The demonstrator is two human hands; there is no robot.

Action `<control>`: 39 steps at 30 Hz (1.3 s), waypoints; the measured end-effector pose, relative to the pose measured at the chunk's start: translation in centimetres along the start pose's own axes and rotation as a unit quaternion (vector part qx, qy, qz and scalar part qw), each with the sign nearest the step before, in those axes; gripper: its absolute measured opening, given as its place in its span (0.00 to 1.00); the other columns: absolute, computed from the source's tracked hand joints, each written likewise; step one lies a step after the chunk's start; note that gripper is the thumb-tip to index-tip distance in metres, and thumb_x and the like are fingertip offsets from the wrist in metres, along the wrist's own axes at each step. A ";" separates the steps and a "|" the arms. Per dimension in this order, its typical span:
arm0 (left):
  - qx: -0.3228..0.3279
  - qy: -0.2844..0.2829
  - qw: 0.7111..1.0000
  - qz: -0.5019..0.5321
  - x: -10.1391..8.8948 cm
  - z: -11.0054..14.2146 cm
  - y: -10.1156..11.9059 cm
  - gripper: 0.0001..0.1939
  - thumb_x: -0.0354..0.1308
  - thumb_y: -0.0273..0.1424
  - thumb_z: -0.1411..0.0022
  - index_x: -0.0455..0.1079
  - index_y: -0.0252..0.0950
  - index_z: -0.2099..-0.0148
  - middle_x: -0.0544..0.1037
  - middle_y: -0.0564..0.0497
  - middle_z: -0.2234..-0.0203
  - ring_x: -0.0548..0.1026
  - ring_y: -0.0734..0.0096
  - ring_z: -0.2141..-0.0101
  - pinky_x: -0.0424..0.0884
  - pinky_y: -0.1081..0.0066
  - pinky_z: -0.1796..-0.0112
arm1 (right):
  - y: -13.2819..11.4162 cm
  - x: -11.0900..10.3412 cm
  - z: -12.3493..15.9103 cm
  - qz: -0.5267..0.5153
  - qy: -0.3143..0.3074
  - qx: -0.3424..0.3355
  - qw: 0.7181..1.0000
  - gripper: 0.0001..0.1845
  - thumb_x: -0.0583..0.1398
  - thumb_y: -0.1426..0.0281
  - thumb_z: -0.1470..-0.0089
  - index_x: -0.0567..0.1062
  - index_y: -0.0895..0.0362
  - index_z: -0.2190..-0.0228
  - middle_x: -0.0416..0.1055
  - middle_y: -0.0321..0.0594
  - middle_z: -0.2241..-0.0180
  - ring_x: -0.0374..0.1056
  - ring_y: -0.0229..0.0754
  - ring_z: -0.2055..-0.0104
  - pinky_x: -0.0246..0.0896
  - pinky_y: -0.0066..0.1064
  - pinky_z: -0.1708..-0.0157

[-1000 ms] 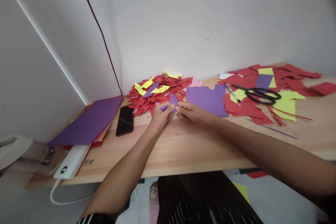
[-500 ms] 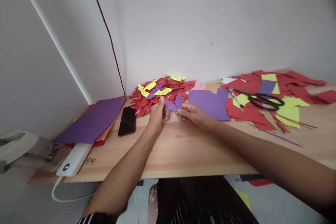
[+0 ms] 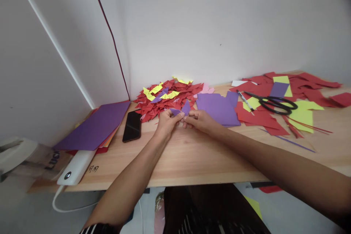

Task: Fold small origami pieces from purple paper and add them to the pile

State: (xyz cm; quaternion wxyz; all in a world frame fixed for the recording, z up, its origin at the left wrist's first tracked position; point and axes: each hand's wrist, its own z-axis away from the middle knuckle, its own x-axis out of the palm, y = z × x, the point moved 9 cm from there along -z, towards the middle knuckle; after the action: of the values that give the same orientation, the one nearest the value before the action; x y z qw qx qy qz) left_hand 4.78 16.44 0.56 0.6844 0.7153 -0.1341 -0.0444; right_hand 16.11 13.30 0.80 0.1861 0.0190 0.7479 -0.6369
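Note:
Between my two hands is a small folded piece of purple paper [image 3: 186, 107], its pointed tip standing up. My left hand [image 3: 168, 121] pinches its left part, thumb on top. With bent fingers, my right hand [image 3: 199, 120] grips the lower right part; the paper's lower edge is hidden by fingers. Just behind my hands lies a heap of folded red paper pieces [image 3: 149, 109], with yellow folded pieces [image 3: 170, 95] and some purple and pink ones among them. A stack of purple paper squares [image 3: 218, 109] lies right beside my right hand.
Left of my hands are a black phone [image 3: 132, 127], large purple sheets [image 3: 95, 126] and a white power bank [image 3: 76, 168] with a cable. Black scissors [image 3: 276, 105], a pen [image 3: 246, 101] and red paper scraps [image 3: 263, 119] lie on the right. A wall stands behind the table.
My left hand moved off slightly with its thumb raised, then came back to pinch the purple paper with the thumb over it. My right hand kept its grip. The view shifted a little.

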 end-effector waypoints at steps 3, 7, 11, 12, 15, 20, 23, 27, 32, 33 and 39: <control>-0.002 -0.016 1.000 0.001 0.2 0.0 0.0 0.16 0.71 0.36 0.57 0.70 0.30 0.75 0.72 0.53 0.83 0.64 0.81 0.81 0.56 0.76 0.77 | 0.1 0.0 -0.1 0.017 0.001 -0.002 1.000 0.13 0.57 0.63 0.45 0.74 0.57 0.76 0.77 0.40 0.74 0.68 0.38 0.73 0.61 0.28 0.71; -0.013 -0.024 0.999 0.034 0.4 -0.2 -0.2 0.19 0.72 0.38 0.58 0.68 0.30 0.76 0.68 0.55 0.85 0.62 0.82 0.83 0.54 0.76 0.79 | 0.1 0.5 -0.1 0.000 -0.011 -0.008 1.000 0.14 0.56 0.62 0.45 0.74 0.57 0.76 0.73 0.37 0.78 0.65 0.35 0.77 0.58 0.27 0.74; -0.052 -0.021 0.995 0.086 0.3 -0.3 -0.9 0.24 0.67 0.46 0.52 0.64 0.31 0.78 0.66 0.54 0.85 0.63 0.81 0.83 0.57 0.76 0.79 | 0.0 1.2 0.1 -0.048 -0.029 0.008 0.998 0.16 0.58 0.59 0.46 0.73 0.57 0.76 0.70 0.35 0.81 0.61 0.33 0.79 0.53 0.26 0.78; -0.059 -0.023 0.993 0.102 0.4 -0.3 -0.9 0.24 0.67 0.47 0.51 0.64 0.31 0.77 0.67 0.54 0.85 0.64 0.80 0.83 0.58 0.76 0.79 | 0.0 1.2 0.2 -0.061 -0.030 0.016 0.998 0.16 0.58 0.58 0.46 0.73 0.58 0.76 0.69 0.35 0.81 0.60 0.33 0.79 0.52 0.26 0.79; -0.072 -0.025 0.988 0.133 0.4 -0.2 -0.7 0.25 0.65 0.50 0.50 0.67 0.31 0.72 0.69 0.52 0.81 0.66 0.79 0.81 0.61 0.76 0.78 | 0.2 1.1 0.3 -0.096 -0.022 0.041 0.994 0.18 0.58 0.56 0.47 0.73 0.58 0.75 0.68 0.35 0.80 0.59 0.32 0.80 0.51 0.26 0.79; -0.075 -0.049 0.988 0.123 0.9 0.2 -0.1 0.28 0.59 0.54 0.46 0.68 0.30 0.71 0.72 0.49 0.79 0.70 0.76 0.79 0.62 0.75 0.77 | 0.5 0.8 0.3 -0.120 -0.010 0.056 0.991 0.20 0.59 0.53 0.49 0.73 0.59 0.74 0.68 0.35 0.80 0.57 0.32 0.80 0.49 0.26 0.79; -0.067 -0.092 0.989 0.095 1.7 0.4 -0.2 0.22 0.66 0.46 0.48 0.69 0.30 0.71 0.72 0.50 0.80 0.70 0.77 0.78 0.62 0.76 0.76 | 0.5 0.7 0.2 -0.119 -0.009 0.045 0.992 0.20 0.59 0.53 0.49 0.72 0.59 0.75 0.68 0.35 0.81 0.57 0.32 0.81 0.49 0.26 0.79; -0.051 -0.098 0.989 0.099 1.9 0.4 -0.5 0.18 0.71 0.38 0.53 0.69 0.30 0.71 0.72 0.51 0.80 0.70 0.77 0.79 0.62 0.75 0.75 | 0.4 0.8 0.1 -0.086 -0.016 0.032 0.996 0.21 0.59 0.52 0.49 0.73 0.58 0.75 0.68 0.35 0.81 0.57 0.32 0.80 0.51 0.27 0.79; -0.026 -0.076 0.993 0.090 1.2 0.2 -0.5 0.17 0.71 0.37 0.55 0.69 0.30 0.75 0.71 0.51 0.82 0.67 0.78 0.80 0.62 0.74 0.74 | 0.3 0.9 0.1 -0.028 -0.026 0.017 0.999 0.22 0.57 0.51 0.47 0.73 0.58 0.74 0.69 0.36 0.80 0.58 0.33 0.80 0.51 0.27 0.80; -0.018 -0.075 0.993 0.085 1.1 0.1 -0.4 0.17 0.71 0.37 0.55 0.69 0.30 0.75 0.71 0.52 0.82 0.67 0.78 0.80 0.62 0.74 0.75 | 0.2 1.0 0.1 -0.022 -0.030 0.014 0.999 0.22 0.57 0.51 0.47 0.73 0.58 0.74 0.69 0.37 0.80 0.59 0.34 0.80 0.52 0.27 0.80; -0.002 -0.078 0.994 0.079 0.9 0.0 -0.3 0.18 0.70 0.39 0.54 0.69 0.30 0.76 0.70 0.53 0.83 0.66 0.79 0.80 0.60 0.74 0.75 | 0.5 1.0 0.0 0.005 -0.024 0.017 1.000 0.24 0.56 0.48 0.46 0.72 0.57 0.74 0.70 0.38 0.78 0.59 0.34 0.80 0.51 0.27 0.82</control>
State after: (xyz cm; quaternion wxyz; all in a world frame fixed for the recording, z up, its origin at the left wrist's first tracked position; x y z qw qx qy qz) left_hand 5.72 16.20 0.42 0.6748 0.6951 -0.2434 -0.0464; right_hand 15.27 13.19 0.05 0.2066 0.0109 0.7325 -0.6485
